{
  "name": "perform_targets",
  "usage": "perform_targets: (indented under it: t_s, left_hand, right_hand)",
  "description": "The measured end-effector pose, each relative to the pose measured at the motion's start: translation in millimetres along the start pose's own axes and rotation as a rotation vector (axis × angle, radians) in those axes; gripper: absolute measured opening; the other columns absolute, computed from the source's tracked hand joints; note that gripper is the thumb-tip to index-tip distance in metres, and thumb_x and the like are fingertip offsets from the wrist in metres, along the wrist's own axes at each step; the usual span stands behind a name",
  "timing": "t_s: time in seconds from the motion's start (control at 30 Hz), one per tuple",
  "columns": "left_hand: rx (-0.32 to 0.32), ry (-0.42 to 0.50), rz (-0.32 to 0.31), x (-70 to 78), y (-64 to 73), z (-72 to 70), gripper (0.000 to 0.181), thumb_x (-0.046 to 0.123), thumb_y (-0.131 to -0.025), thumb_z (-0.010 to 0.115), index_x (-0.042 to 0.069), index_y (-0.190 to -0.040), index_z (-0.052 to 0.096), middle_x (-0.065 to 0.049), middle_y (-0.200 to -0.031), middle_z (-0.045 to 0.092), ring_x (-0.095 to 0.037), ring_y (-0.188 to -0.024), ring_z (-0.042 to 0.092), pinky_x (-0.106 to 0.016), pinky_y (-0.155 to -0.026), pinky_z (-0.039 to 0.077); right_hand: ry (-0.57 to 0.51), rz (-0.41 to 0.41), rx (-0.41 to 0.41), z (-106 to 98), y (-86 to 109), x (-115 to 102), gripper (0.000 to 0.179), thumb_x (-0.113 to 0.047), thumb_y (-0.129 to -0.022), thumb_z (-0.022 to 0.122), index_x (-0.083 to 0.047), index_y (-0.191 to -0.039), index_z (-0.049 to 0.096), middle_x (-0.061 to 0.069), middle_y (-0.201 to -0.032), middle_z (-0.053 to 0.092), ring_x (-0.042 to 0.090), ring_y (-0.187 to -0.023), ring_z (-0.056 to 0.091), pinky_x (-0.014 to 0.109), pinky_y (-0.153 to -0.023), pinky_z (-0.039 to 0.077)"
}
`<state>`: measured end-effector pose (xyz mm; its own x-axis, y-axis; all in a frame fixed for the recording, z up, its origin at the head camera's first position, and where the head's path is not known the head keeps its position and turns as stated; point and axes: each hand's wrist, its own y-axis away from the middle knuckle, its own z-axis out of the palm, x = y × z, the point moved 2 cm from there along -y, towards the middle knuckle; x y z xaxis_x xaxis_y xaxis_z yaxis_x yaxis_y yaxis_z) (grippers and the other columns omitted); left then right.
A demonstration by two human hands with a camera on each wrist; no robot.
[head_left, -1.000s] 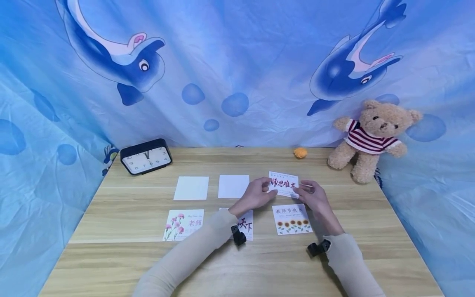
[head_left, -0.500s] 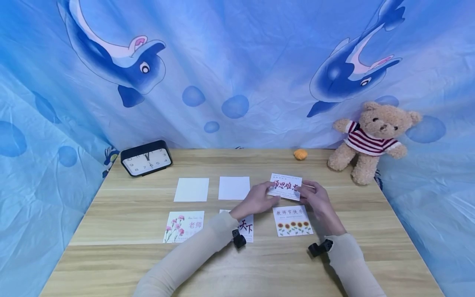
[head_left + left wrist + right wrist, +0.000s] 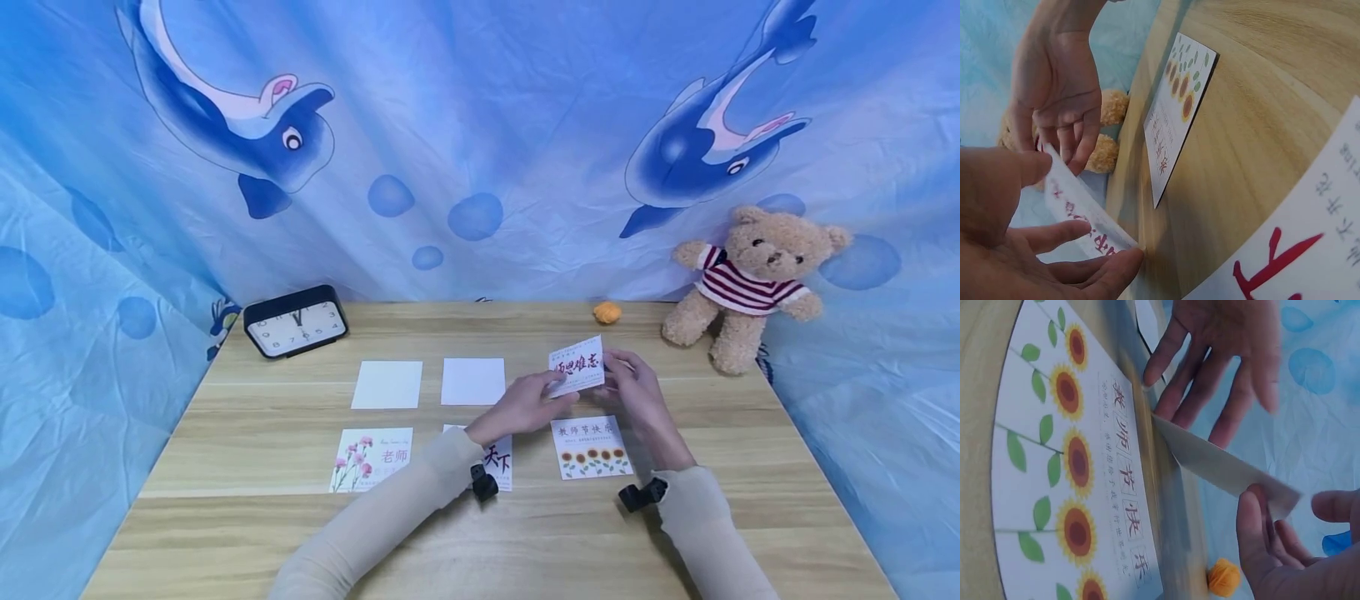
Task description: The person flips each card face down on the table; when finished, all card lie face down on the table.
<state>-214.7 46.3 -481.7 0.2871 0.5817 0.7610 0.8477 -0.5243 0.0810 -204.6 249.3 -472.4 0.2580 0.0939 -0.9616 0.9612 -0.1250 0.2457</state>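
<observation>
the red-lettered card (image 3: 581, 361) tilts, raised, beyond the sunflower card (image 3: 592, 450). the left hand (image 3: 525, 403) touches its face, the right hand (image 3: 642, 398) its other end; i cannot tell if either pinches. a clock (image 3: 297, 323) stands left of the sunflower card.

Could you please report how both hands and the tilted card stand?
Left hand holding tilted red-lettered card; right hand at its right edge; sunflower card flat nearby; nothing visibly blocking.
</observation>
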Motion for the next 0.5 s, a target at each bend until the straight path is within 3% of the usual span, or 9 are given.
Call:
perform_targets:
  t_s: [0.2,0.33,0.5]
  left_hand:
    - [-0.01,0.002,0.002,0.5,-1.6,1.6,0.064,0.057,-0.109,0.037,0.013,-0.153,0.051,-0.014,-0.156,0.055,-0.032,-0.146,0.052,-0.047,-0.122,0.044]
    - [0.027,0.059,0.01,0.4,-2.9,2.7,0.063,0.057,-0.11,0.032,0.012,-0.148,0.056,-0.014,-0.149,0.062,-0.032,-0.139,0.059,-0.046,-0.117,0.049]
    - [0.114,0.211,-0.002,-1.2,-3.9,3.4,0.06,0.059,-0.109,0.036,0.012,-0.131,0.067,-0.013,-0.113,0.077,-0.026,-0.113,0.072,-0.038,-0.098,0.06]
  right_hand:
    - [-0.016,-0.024,-0.066,11.3,-1.3,3.5,0.047,-0.03,-0.115,0.037,0.004,-0.147,0.046,0.012,-0.127,0.061,0.005,-0.089,0.07,0.028,-0.091,0.064]
    - [0.024,-0.042,-0.113,19.6,-3.2,9.7,0.043,-0.022,-0.113,0.042,0.007,-0.145,0.047,0.009,-0.119,0.067,0.008,-0.089,0.072,0.031,-0.089,0.065]
    - [0.096,-0.057,-0.118,26.5,-4.2,15.5,0.044,-0.025,-0.109,0.055,0.004,-0.141,0.052,0.011,-0.118,0.07,0.01,-0.092,0.073,0.031,-0.086,0.066]
